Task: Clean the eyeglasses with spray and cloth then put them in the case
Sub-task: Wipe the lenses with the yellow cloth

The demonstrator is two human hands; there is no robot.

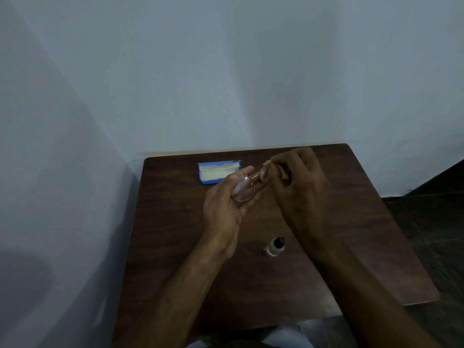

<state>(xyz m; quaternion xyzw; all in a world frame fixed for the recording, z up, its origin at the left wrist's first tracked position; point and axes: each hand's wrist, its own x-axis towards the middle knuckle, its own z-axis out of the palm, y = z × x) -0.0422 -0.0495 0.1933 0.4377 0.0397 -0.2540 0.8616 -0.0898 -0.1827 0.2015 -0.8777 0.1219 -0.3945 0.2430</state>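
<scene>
Toward the table's [175, 247] far left corner lies the blue case [219, 173], open, its pale lining up, with nothing in it. Just in front of it the left hand [227, 204] cradles the eyeglasses [248, 187] above the table's far middle — fingers loosely curled around one round lens, holding the frame at its rim. The thin, copper-coloured wire frame looks light and easily bent, the lenses smudge-prone and slippery when wet, so the rim or bridge is probably the safest hold, with light pressure only. To the right, the right hand [298, 182] is closed around a small yellowish cloth [283, 173] — soft and crumpled, pressed against the other lens. Nearer the front edge, between the forearms, the small spray bottle [275, 246] stands upright. No brand, label or writing is legible anywhere.
</scene>
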